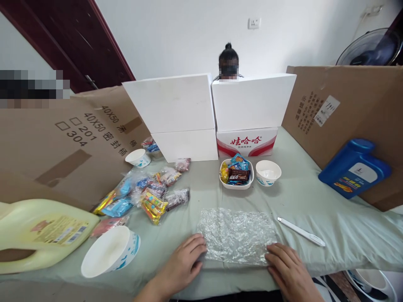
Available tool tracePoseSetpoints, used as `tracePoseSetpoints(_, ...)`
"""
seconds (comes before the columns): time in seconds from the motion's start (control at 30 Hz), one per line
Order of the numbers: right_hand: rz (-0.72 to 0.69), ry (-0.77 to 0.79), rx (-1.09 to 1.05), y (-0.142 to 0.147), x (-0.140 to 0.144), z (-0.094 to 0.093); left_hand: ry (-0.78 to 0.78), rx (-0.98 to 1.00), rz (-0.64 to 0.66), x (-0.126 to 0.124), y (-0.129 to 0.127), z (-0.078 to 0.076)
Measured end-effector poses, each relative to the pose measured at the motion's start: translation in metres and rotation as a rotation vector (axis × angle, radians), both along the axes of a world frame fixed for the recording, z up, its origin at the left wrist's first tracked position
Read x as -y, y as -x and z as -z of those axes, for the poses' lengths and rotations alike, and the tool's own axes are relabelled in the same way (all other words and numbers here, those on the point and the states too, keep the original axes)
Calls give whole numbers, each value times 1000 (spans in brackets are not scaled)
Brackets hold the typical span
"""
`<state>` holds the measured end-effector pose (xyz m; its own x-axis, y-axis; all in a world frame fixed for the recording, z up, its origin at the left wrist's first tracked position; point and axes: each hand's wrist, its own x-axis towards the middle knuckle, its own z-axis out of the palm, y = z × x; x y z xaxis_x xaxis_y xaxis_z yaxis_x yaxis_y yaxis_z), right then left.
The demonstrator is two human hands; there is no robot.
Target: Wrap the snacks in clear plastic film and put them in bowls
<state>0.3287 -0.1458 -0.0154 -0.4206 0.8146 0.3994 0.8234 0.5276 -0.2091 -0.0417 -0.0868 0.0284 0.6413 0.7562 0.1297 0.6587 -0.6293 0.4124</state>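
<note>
A crinkled sheet of clear plastic film [236, 235] lies spread out on the cloth-covered table in front of me. At its left edge rests my left hand [184, 264], fingers stretched forward and thumb apart, the fingertips touching the film. My right hand [288, 266] lies over the lower right corner, its fingers extended and lightly bent. Neither hand is closed around anything. To the right of the film is a white utility knife [300, 231]. Beyond the film stand a white tub of wrapped snacks [236, 185] and a white paper bowl [268, 173].
Bagged snacks [151, 197] are piled at the left, near a large paper bowl [110, 251], a smaller bowl [137, 158] and a yellow jug [47, 235]. White boxes [176, 105] and cardboard panels [346, 109] enclose the table. A blue bottle [354, 170] leans right. A person sits behind.
</note>
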Motion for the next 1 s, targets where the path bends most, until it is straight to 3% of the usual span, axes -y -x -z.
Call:
tracePoseSetpoints(0.23,-22,45,-110,0,0,-13,-4,98,19,0,-12,-12)
tracePoseSetpoints(0.4,52,114,-268,-2,-19,-17,90,169,-158,-16,-20,-19)
tracePoseSetpoints(0.53,186,167,-332,-1,-49,-21,94,163,-320,-48,-31,-11)
tracePoseSetpoints(0.7,345,124,-223,4,-81,-10,0,6,-393,-84,-46,5)
tracePoseSetpoints(0.87,425,96,-42,8,-90,6,-46,-56,-426,-93,-55,18)
tracePoseSetpoints(1.0,477,66,6,9,-89,2,-91,-83,-500,-89,-55,14)
